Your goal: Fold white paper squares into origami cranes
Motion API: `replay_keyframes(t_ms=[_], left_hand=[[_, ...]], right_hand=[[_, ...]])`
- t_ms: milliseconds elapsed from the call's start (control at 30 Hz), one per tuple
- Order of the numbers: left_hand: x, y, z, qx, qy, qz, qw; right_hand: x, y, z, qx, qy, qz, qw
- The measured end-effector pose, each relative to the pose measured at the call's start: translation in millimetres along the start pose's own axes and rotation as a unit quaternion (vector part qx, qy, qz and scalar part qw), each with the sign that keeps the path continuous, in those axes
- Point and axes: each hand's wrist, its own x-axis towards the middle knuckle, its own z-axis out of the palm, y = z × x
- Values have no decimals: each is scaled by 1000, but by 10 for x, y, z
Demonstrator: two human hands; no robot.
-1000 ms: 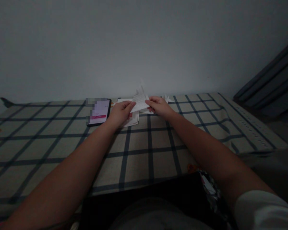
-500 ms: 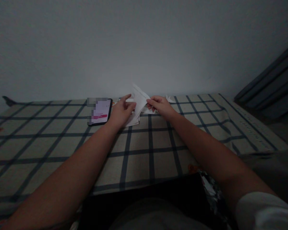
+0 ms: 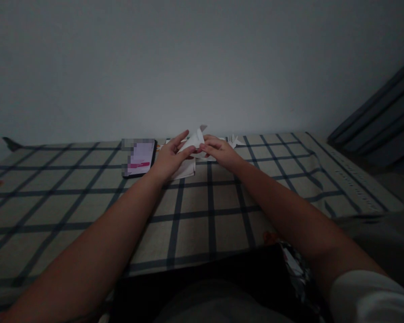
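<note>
White paper (image 3: pixel 195 140): bent, apparently unfinished.
Cupped by left hand (image 3: pixel 170 157), fingers spread; pinched at edge by right hand's (image 3: pixel 223 151) fingers.

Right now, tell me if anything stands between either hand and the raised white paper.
Nothing visible does. The right hand pinches the white paper, and the left hand is right at its other side; the phone lies aside, left of that hand.

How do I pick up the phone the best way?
Try pinching the near end of the phone, coming from your side of the table. It looks flat with its screen up, and that short end is uncovered, while the left hand crowds its right edge.
</note>
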Motion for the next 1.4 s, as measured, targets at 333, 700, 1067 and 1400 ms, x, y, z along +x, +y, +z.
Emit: replay_keyframes(t_ms=[333, 700, 1067, 1400], left_hand=[[43, -114, 20, -60, -10, -7, 998], [-29, -73, 56, 5, 1, 8, 1000], [93, -13, 45, -263, 147, -71, 951], [62, 137, 34, -330, 145, -126, 924]], right_hand=[[41, 174, 3, 52, 41, 39, 997], [16, 111, 15, 68, 44, 35, 996], [45, 281, -87, 38, 117, 121, 985], [14, 297, -108, -153, 68, -85, 982]])
